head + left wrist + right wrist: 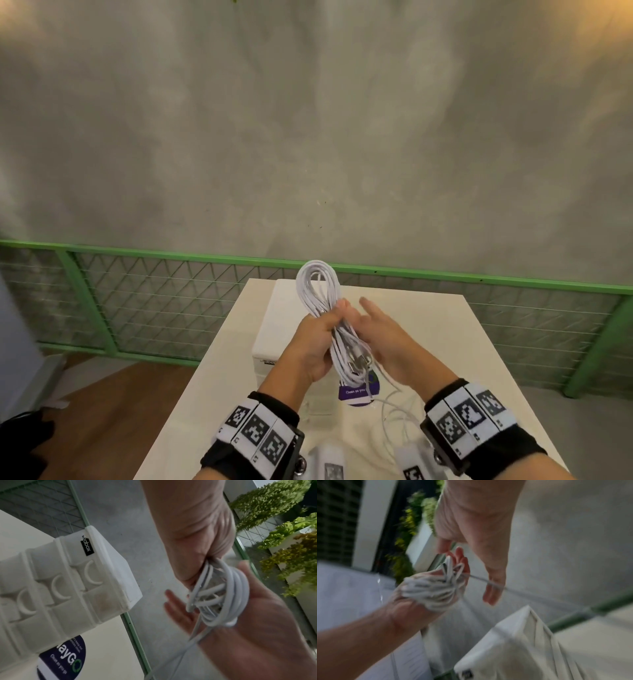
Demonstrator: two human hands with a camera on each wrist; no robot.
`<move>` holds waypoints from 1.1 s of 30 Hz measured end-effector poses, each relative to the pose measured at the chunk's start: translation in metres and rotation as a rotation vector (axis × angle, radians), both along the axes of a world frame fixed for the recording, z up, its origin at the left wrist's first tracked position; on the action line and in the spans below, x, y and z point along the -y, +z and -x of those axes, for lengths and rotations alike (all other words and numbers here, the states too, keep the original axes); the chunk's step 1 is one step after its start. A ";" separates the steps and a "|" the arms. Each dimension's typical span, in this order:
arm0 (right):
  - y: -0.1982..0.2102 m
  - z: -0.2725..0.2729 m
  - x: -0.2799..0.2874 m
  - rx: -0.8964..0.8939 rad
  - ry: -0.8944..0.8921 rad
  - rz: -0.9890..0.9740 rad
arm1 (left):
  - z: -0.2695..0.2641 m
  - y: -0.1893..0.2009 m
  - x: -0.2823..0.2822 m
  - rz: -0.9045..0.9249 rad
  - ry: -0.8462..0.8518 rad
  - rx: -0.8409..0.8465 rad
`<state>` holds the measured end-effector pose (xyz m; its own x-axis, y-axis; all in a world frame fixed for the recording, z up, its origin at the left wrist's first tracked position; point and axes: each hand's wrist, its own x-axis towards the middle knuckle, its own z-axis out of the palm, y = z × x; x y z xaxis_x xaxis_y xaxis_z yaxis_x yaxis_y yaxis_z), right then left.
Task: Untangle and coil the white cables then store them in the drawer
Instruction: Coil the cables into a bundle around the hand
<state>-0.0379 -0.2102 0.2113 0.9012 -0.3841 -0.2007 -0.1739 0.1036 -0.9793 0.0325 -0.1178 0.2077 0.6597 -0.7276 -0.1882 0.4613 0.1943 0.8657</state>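
My left hand (pixel 320 334) grips a coiled bundle of white cable (pixel 317 286) around its middle, held upright above the white drawer unit (pixel 274 339). The silver plugs hang at the bundle's lower end. My right hand (pixel 378 327) is beside the bundle with straight fingers. In the left wrist view the bundle (pixel 226 592) lies against the right palm (pixel 257 622) below the left hand (pixel 197 540). In the blurred right wrist view one strand (pixel 479 579) runs from the coil (pixel 433 588) across the fingers (pixel 494 588) of the right hand. All three drawers of the unit (pixel 68 581) are closed.
The drawer unit stands on a white table (pixel 445 342) with a purple sticker (pixel 359 392) in front of it. More loose white cable (pixel 390 414) and two white blocks (pixel 329 459) lie near the front edge. A green mesh railing (pixel 171 291) runs behind the table.
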 end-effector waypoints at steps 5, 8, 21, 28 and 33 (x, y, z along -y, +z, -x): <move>-0.007 0.013 -0.013 -0.096 0.303 -0.024 | 0.000 0.001 0.000 -0.008 -0.031 -0.015; -0.009 0.008 -0.011 -0.189 0.244 0.257 | 0.002 -0.002 0.000 -0.107 0.023 0.007; -0.039 -0.001 -0.021 -0.128 -0.132 0.769 | -0.003 -0.008 0.012 0.082 0.346 -0.320; -0.048 0.035 0.004 -0.106 0.153 0.310 | -0.020 -0.002 0.003 0.223 0.207 -0.299; -0.025 0.053 0.030 -0.076 0.124 0.280 | -0.020 -0.008 -0.001 0.127 0.220 -0.245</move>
<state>-0.0906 -0.2399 0.1861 0.9312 -0.3220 -0.1711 -0.2421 -0.1949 -0.9505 0.0529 -0.1168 0.1994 0.7499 -0.6008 -0.2769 0.5871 0.4115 0.6971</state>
